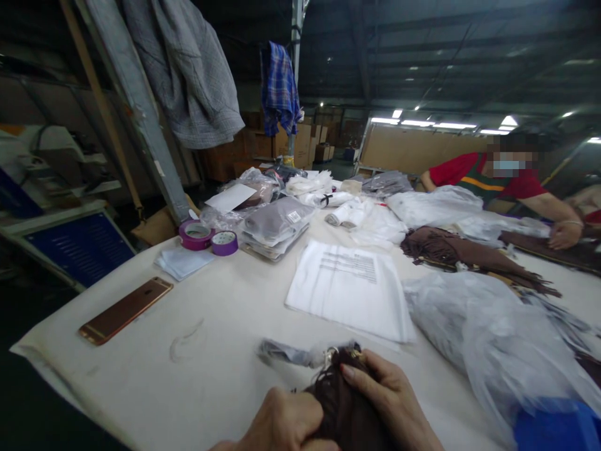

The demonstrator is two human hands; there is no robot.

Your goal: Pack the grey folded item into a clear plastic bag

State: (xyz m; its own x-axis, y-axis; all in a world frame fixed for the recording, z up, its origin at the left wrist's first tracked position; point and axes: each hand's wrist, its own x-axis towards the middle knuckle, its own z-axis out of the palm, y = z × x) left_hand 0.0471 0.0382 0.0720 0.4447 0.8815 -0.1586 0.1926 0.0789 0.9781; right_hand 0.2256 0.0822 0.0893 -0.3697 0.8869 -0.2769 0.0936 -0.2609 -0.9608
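Observation:
A dark brown fringed bag [350,407] is between my hands at the table's near edge; its lower part runs out of the frame. My right hand [392,391] grips its upper right side, the thumb lying across the brown material near gold-coloured metal fittings. At its left edge my left hand [286,416] is closed in a fist against the fringe, and what its fingers pinch is partly hidden. A grey strap-like piece in clear plastic [288,352] extends left from the bag's top. Beyond it lies a stack of white printed plastic bags [350,288].
A phone [126,310] lies at left on the white table [201,382], near purple tape rolls [224,243] and packed grey goods [279,219]. Clear plastic bags [474,319] and a brown fringed piece [446,247] are at right. A masked co-worker [488,172] works across the table.

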